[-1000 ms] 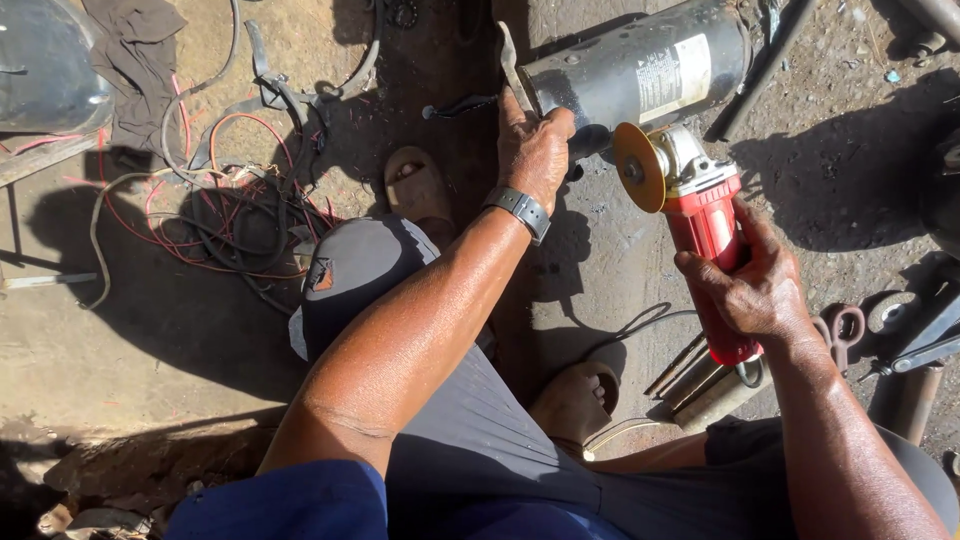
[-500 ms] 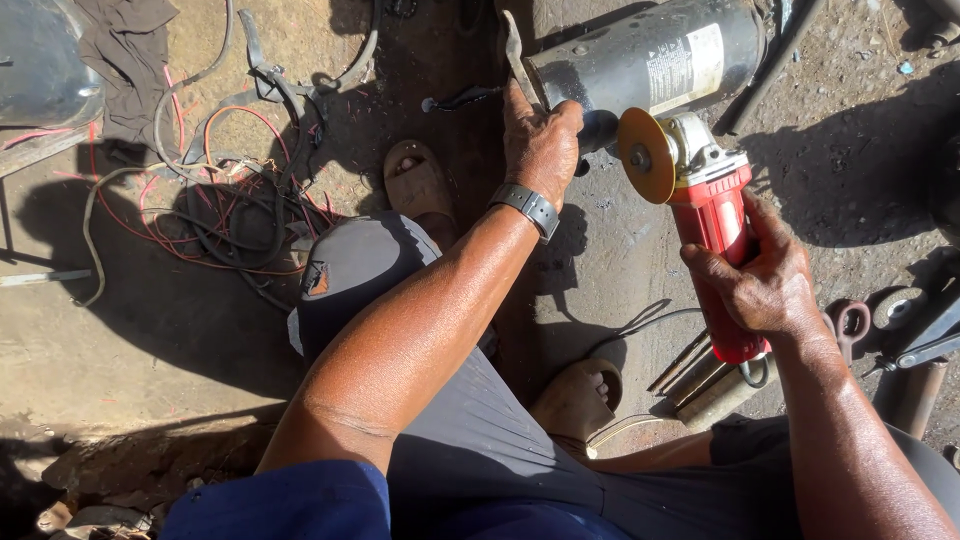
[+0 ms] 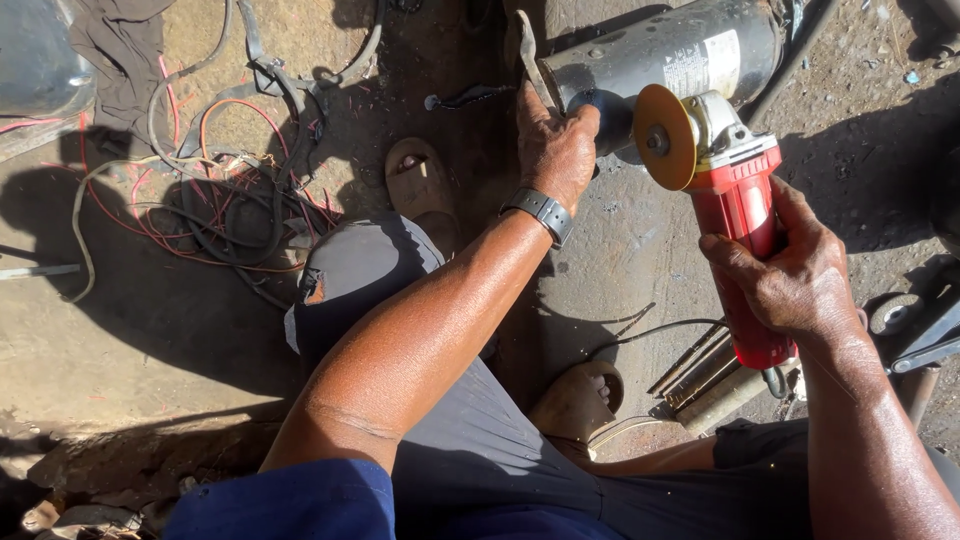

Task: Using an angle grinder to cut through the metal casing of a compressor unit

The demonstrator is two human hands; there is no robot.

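Note:
My right hand grips a red angle grinder whose orange disc points up towards a dark metal cylinder lying on the ground. The disc sits just right of the cylinder's near end. My left hand, a dark watch at its wrist, holds a thin flat metal piece upright against that end of the cylinder. Both forearms reach out over my knees in grey trousers.
A tangle of red and black wires and hoses lies on the dirt floor at left. My sandalled feet rest below the cylinder. Metal rods and a black cable lie at right, with scissors near the edge.
The grinder has shifted slightly left, bringing its disc closer to the cylinder's end. My left hand keeps its hold on the metal piece.

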